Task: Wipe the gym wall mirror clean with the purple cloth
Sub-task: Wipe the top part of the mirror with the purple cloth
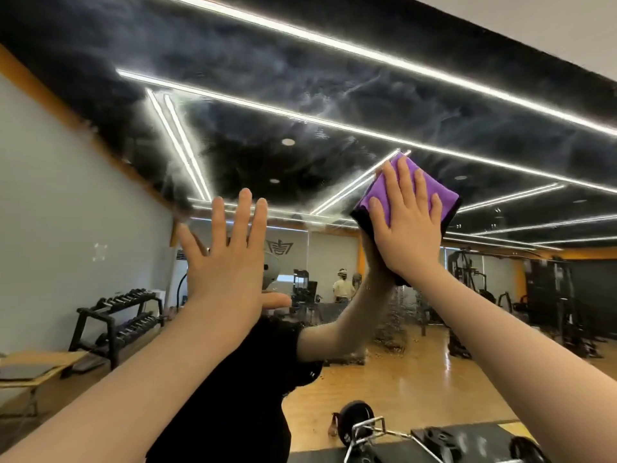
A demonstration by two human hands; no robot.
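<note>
both hands are raised: the right hand [408,225] presses the folded purple cloth [384,195] flat-fingered against the smeared gym wall mirror [300,95]; the left hand [227,259] is spread open beside it.

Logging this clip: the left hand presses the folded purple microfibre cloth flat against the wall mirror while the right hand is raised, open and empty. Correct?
Hands are swapped. In the head view the right hand presses the folded purple microfibre cloth against the wall mirror; the left hand is raised, open and empty.
</note>
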